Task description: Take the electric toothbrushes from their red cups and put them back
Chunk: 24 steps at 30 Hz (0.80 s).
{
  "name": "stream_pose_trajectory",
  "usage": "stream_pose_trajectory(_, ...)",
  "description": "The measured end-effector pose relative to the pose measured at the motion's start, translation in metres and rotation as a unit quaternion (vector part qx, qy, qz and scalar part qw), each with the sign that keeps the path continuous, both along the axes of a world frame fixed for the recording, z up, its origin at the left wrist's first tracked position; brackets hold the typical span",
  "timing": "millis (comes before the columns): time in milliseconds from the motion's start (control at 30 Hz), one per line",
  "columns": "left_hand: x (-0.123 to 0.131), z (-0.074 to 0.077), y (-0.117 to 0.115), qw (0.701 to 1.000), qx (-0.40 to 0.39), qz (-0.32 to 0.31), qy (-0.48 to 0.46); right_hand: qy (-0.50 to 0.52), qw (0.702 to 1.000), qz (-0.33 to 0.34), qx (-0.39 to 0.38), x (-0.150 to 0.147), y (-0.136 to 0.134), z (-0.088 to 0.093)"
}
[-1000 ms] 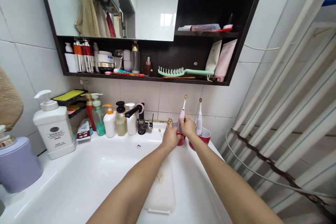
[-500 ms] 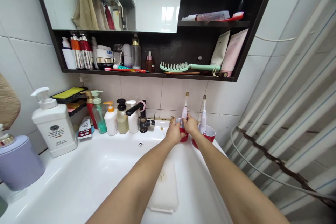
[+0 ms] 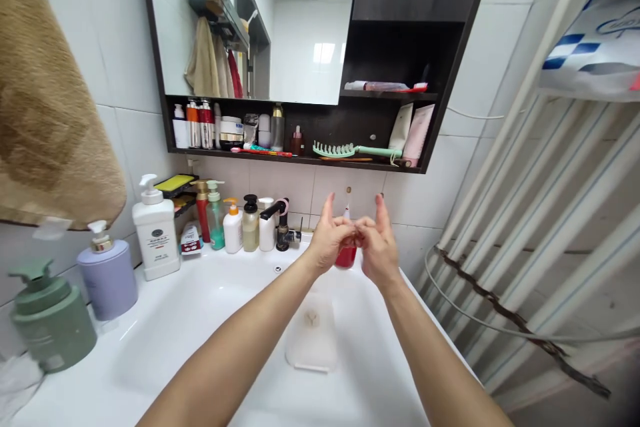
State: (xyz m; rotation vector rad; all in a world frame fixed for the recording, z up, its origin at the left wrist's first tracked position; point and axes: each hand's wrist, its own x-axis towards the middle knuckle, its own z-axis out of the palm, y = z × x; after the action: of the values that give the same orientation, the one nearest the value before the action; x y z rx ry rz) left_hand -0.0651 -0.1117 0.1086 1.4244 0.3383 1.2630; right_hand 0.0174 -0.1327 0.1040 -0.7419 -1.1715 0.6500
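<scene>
My left hand (image 3: 330,238) and my right hand (image 3: 380,243) are raised over the back right of the sink, empty. Their thumbs point up while the other fingers are curled in, meeting tip to tip in the middle. Just behind them stands a red cup (image 3: 346,257), partly covered by the hands. An electric toothbrush (image 3: 347,213) rises upright from it, its lower part hidden. My right hand blocks the second cup and its toothbrush almost entirely.
A white lidded box (image 3: 313,340) lies in the sink basin (image 3: 200,320). Left of the black faucet (image 3: 283,227) stand several pump bottles. A dark mirror cabinet (image 3: 305,163) hangs above, holding a green hairbrush (image 3: 335,149). White pipes (image 3: 505,233) run along the right.
My hands have let go of the toothbrush and cup, drawn back slightly and come together, thumbs up. The view has shifted, showing more of the left side.
</scene>
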Motion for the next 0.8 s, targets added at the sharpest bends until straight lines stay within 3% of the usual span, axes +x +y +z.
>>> stream_pose_trajectory(67, -0.009, 0.012, -0.021, 0.994, 0.002, -0.089, -0.062, 0.020, 0.999, 0.033, 0.025, -0.007, -0.022, 0.014)
stream_pose_trajectory(133, -0.016, 0.018, -0.034, 0.989, -0.002, -0.126, -0.075, 0.023, 0.998, 0.050, 0.025, -0.012, -0.036, 0.019)
stream_pose_trajectory(267, -0.022, 0.017, -0.042, 0.988, -0.046, -0.113, -0.093, 0.058, 0.997, 0.058, 0.004, -0.018, -0.041, 0.016)
stream_pose_trajectory(433, -0.023, 0.028, -0.041, 0.974, -0.179, -0.111, -0.085, 0.126, 0.990, 0.050, -0.033, -0.022, -0.037, 0.019)
stream_pose_trajectory(667, -0.016, 0.038, -0.039, 0.970, -0.184, -0.157, 0.015, 0.122, 0.988, 0.021, -0.089, -0.022, -0.037, 0.030)
stream_pose_trajectory(800, -0.008, 0.029, -0.030, 0.969, -0.196, -0.143, 0.046, 0.102, 0.987, 0.002, -0.121, -0.018, -0.028, 0.017)
